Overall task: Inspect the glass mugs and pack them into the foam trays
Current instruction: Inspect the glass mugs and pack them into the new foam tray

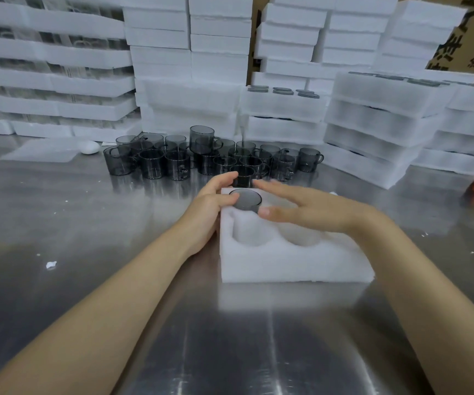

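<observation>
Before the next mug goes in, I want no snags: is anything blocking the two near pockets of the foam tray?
Nothing visible. Both near pockets of the foam tray look empty; only the right hand hovers over them.

Steel table (87,252) bearing foam tray (287,260), cluster of smoked-glass mugs (210,158), stacked foam trays (372,132), scattered foam crumbs (51,264).

Smoky grey glass mugs (213,155), glossy and translucent, stand on a brushed stainless-steel table (93,223) that mirrors them softly. A matt white foam tray (292,260), grainy and rough-edged, lies before stacked foam trays (190,52) and printed brown cardboard (463,38).
</observation>
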### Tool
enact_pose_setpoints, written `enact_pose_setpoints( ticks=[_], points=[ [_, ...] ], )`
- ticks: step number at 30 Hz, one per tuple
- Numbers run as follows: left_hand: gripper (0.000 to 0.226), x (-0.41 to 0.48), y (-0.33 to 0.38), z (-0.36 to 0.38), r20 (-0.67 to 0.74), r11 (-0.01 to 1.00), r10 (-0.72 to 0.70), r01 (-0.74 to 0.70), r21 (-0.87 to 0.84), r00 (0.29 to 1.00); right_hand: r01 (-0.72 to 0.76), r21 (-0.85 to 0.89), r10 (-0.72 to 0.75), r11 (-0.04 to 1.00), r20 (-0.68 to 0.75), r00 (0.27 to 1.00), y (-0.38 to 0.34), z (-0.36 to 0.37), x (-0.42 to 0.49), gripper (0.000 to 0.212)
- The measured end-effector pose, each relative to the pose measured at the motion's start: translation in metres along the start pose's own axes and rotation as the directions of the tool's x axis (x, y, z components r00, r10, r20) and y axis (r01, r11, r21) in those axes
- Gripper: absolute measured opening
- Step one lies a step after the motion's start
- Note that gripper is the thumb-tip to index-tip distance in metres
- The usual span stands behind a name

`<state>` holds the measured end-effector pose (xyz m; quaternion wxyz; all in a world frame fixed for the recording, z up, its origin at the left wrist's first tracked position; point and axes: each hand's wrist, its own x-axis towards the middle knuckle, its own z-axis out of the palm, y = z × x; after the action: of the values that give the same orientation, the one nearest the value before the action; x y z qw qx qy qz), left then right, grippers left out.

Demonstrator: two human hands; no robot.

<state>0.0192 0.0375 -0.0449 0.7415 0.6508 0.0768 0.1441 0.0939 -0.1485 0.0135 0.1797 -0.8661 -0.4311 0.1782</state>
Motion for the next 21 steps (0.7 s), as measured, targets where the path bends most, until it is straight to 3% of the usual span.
enact_pose_setpoints(
  ticks=[2, 4, 9, 11, 14, 17, 19, 21],
  points=[
    [0.035, 0.002, -0.002, -0.001, -0.049, 1.0, 0.022, -0.021, 0.018, 0.999, -0.176, -0.214, 0.182, 0.961, 0.007, 0.983, 0.015, -0.01, -0.005, 0.096],
    [0.029, 0.005, -0.003, -0.001, -0.109, 1.0, 0.026, -0.028, -0.013, 0.994, -0.261, -0.241, 0.262, 0.935, -0.026, 0.965, 0.024, -0.013, -0.007, 0.099],
    [0.029, 0.018, -0.001, -0.013, -0.3, 0.99, 0.045, -0.083, -0.118, 0.953, -0.196, -0.293, 0.175, 0.936, -0.099, 0.98, 0.021, 0.005, 0.005, 0.089],
    [0.032, 0.021, -0.001, -0.017, -0.334, 0.978, 0.041, -0.107, -0.182, 0.942, -0.193, -0.27, 0.169, 0.943, -0.111, 0.979, 0.018, 0.01, 0.015, 0.073],
    [0.038, 0.021, -0.002, -0.016, -0.301, 0.974, 0.042, -0.106, -0.201, 0.953, -0.3, -0.217, 0.269, 0.929, -0.16, 0.95, 0.014, 0.008, 0.036, 0.053],
    [0.043, 0.018, -0.002, -0.012, -0.204, 0.988, 0.022, -0.052, -0.145, 0.979, -0.463, -0.245, 0.429, 0.852, -0.18, 0.885, 0.008, 0.006, 0.06, 0.062],
    [0.044, 0.017, 0.0, -0.011, -0.173, 0.994, 0.002, -0.021, -0.108, 0.985, -0.402, -0.208, 0.355, 0.892, -0.231, 0.906, 0.004, 0.008, 0.073, 0.064],
    [0.045, 0.016, 0.0, -0.011, -0.165, 0.995, -0.007, -0.01, -0.099, 0.986, -0.24, -0.072, 0.202, 0.968, -0.347, 0.916, 0.005, 0.009, 0.081, 0.056]
  ],
)
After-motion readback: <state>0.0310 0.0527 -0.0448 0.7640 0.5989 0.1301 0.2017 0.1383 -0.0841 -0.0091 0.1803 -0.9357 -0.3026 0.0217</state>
